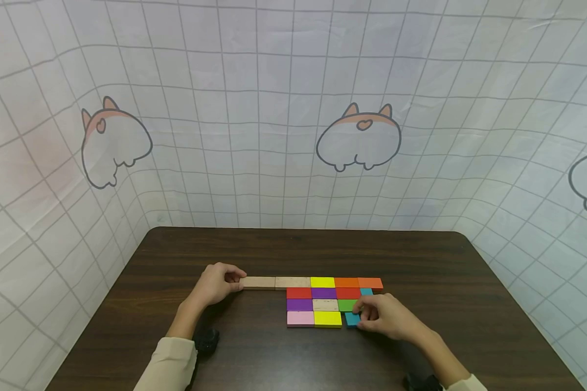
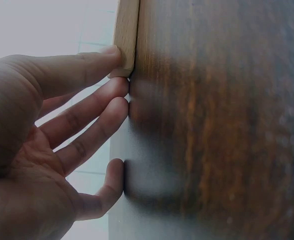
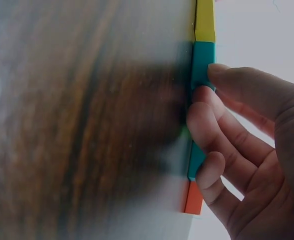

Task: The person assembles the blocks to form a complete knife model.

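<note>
Flat wooden blocks lie edge to edge on the table in rows. My left hand holds the left end of a plain wooden block in the back row; its thumb lies on the block and the lower fingertips touch the table. My right hand pinches a teal block at the front right. This block is beside a yellow block, with a narrow gap between them in the head view. Behind the right fingers, a green block and another teal block are partly hidden.
The back row also has another plain block, a yellow block and two orange blocks. Red, purple, plain and pink blocks make up the front rows. The dark wooden table meets a grid-patterned cloth behind.
</note>
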Available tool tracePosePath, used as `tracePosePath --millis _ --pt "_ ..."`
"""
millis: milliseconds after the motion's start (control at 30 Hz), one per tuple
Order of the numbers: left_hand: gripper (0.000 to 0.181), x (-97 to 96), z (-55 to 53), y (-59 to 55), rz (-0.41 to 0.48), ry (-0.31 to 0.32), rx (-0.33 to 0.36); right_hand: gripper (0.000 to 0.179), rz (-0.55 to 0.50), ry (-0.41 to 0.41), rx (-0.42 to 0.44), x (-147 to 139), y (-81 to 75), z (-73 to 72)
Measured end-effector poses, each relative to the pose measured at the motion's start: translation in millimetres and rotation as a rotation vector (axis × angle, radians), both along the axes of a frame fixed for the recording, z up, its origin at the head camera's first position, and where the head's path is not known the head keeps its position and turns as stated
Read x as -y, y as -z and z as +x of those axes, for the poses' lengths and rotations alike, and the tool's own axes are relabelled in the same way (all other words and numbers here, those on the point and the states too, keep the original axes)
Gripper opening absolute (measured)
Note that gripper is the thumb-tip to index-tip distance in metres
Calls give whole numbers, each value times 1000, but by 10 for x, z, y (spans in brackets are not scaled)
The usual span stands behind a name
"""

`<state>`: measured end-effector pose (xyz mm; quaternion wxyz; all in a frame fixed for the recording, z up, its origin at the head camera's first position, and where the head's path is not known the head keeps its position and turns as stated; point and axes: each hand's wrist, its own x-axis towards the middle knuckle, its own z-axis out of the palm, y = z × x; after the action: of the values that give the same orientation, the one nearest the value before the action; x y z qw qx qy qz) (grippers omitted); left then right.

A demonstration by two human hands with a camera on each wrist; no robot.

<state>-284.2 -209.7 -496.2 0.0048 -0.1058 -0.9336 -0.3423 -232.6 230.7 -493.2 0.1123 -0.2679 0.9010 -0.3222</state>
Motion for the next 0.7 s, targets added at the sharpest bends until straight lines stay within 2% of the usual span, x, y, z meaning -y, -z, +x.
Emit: tracePosePath --millis 700 --pt "15 11 -10 17 10 3 -3 19 -12 2 14 55 12 -1"
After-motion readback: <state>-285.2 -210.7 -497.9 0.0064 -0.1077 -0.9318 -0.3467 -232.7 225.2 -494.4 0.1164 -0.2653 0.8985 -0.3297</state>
